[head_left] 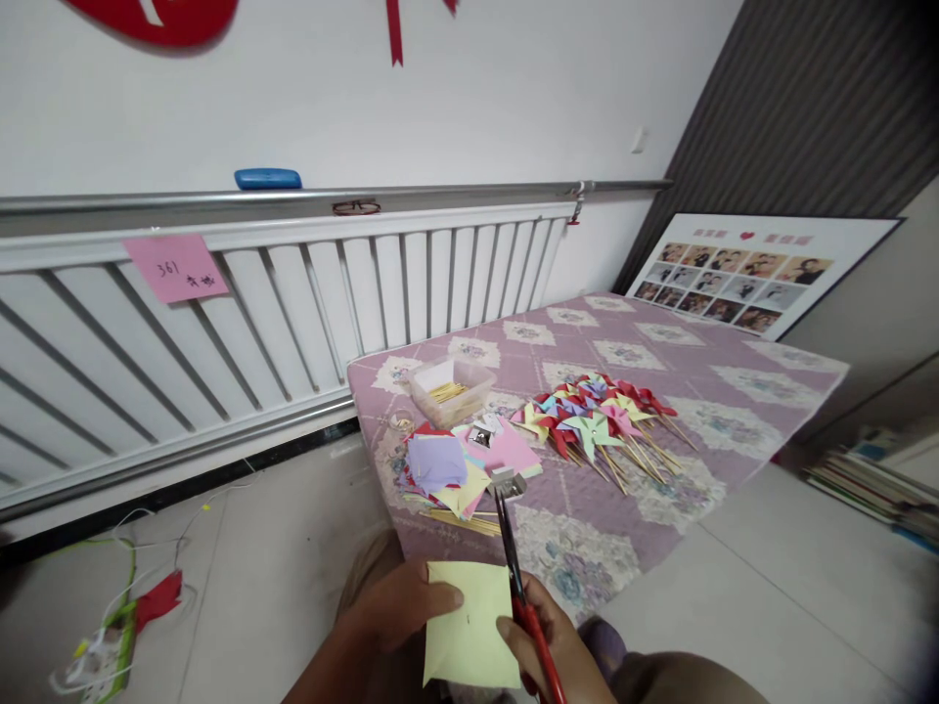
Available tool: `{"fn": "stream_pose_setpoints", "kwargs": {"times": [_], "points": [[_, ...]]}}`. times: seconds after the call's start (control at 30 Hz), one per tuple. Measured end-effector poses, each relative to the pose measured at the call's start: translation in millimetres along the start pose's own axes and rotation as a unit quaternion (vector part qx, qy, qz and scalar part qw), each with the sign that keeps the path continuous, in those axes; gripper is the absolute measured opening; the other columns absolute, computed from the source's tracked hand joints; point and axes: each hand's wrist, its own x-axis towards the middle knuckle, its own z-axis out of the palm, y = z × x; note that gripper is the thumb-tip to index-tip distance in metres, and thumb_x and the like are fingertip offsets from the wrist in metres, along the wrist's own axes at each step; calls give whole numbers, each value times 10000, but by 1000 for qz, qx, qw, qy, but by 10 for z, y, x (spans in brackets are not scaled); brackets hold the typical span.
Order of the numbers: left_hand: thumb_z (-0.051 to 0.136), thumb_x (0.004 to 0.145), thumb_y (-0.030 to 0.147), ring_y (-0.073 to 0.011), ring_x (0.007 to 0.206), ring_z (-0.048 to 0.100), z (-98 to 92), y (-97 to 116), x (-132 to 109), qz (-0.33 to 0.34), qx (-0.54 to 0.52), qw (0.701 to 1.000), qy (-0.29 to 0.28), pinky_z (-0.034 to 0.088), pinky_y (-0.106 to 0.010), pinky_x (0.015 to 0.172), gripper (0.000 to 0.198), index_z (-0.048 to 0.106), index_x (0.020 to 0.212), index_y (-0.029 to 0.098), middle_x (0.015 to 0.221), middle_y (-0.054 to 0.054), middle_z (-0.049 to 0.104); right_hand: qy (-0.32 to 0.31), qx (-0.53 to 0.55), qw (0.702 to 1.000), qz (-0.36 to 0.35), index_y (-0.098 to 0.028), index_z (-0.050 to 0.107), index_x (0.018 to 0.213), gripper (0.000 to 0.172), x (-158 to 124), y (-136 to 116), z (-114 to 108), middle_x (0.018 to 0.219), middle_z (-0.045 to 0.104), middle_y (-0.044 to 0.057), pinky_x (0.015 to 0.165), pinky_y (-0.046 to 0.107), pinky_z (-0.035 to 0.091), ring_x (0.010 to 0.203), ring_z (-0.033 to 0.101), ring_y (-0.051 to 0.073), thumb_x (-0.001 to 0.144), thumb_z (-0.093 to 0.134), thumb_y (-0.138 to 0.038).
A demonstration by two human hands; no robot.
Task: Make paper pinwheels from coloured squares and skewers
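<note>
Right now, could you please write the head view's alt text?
The left hand holds pale yellow paper; the right hand holds red-handled scissors. Beyond, pinwheels, coloured sheets and a plastic box of sticks lie on a floral cloth.

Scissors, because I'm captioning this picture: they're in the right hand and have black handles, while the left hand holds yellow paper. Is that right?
Not quite: the handles are red, not black, as the head view shows. The scissors are in the right hand, and the left hand holds yellow paper.
</note>
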Motion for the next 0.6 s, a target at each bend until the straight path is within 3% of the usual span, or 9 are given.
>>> {"fn": "stream_pose_setpoints", "kwargs": {"times": [0.13,0.27,0.47,0.6], "points": [[682,739,396,-203,730,650,0,-76,41,3,-93,996,-3,465,-284,680,367,732,992,134,870,-105,733,45,3,999,3,-228,618,982,414,47,74,-8,608,559,-52,502,231,429,478,486,115,669,748,-465],[655,760,499,-170,678,628,-27,-166,76,3,-177,984,-5,451,-251,603,456,717,1020,130,870,-125,719,88,28,995,-29,-227,599,965,469,123,101,12,581,547,-56,480,230,422,455,492,118,670,727,-568],[741,681,494,-254,992,613,119,-197,98,14,-286,958,20,458,-298,742,552,668,1130,181,1189,-138,653,156,132,978,-47,-235,519,954,411,255,126,99,622,558,-71,413,201,385,410,470,91,730,707,-524],[776,682,341,-194,841,621,305,-264,171,38,-307,948,79,450,-282,719,347,690,982,191,999,-97,701,142,197,968,-64,-254,491,975,325,305,107,171,729,605,-68,474,200,440,481,529,92,781,704,-403]]}}
